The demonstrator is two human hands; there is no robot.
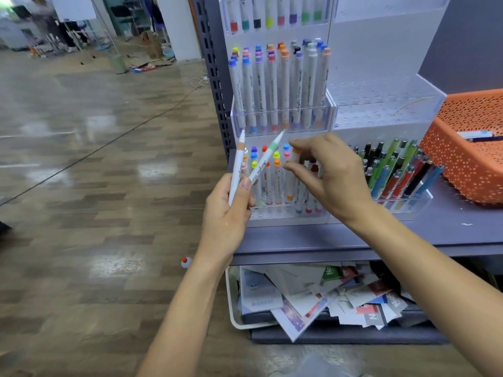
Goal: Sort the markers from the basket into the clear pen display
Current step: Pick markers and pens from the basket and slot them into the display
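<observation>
A: Markers first! The left hand (227,213) is squeezed shut on two markers (246,170), low down on their bodies, and the tips point up.

B: Are they heavy?

A: No, I think they are light, hard and a bit slippery. Grab one in the middle.

B: And the right hand (326,175)?

A: Fingers apart, holding nothing, in front of the near row of the clear pen display (283,121). The orange basket (462,159) sits far right.

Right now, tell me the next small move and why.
Probably the right hand, open and empty by the bottom-tier markers in the clear display, should take the green-banded marker from the left hand, which grips two.
</observation>
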